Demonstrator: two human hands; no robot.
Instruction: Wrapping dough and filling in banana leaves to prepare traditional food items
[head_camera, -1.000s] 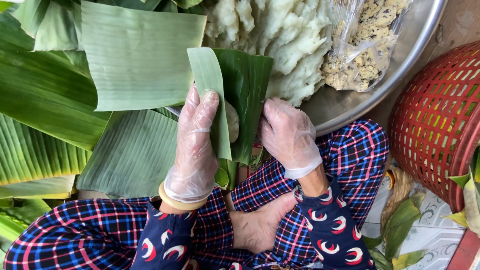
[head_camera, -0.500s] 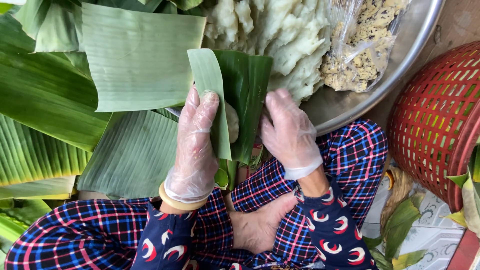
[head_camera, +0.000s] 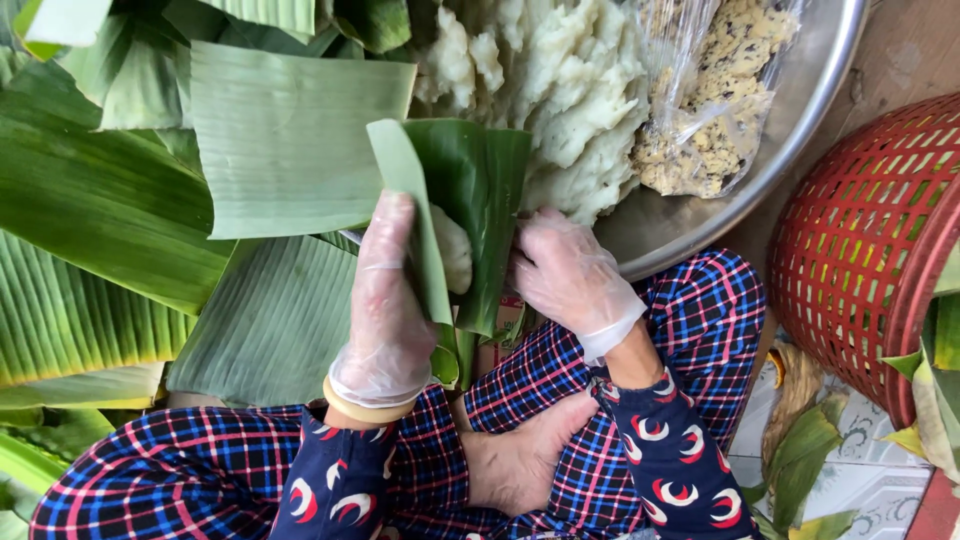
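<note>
While the left hand (head_camera: 385, 300) presses flat along one side of the folded banana leaf (head_camera: 470, 200), the right hand (head_camera: 570, 280) pinches the other edge, both in thin clear gloves. Between them sits a lump of white dough (head_camera: 455, 250), tucked in the fold just above the lap. To wrap it well, I'd judge the leaf wants to stay snug against the lump with the edges overlapping evenly, so nothing squeezes out. Just behind it, the metal bowl (head_camera: 800, 120) holds more white dough (head_camera: 560, 90) and a bag of crumbly filling (head_camera: 710, 110).
</note>
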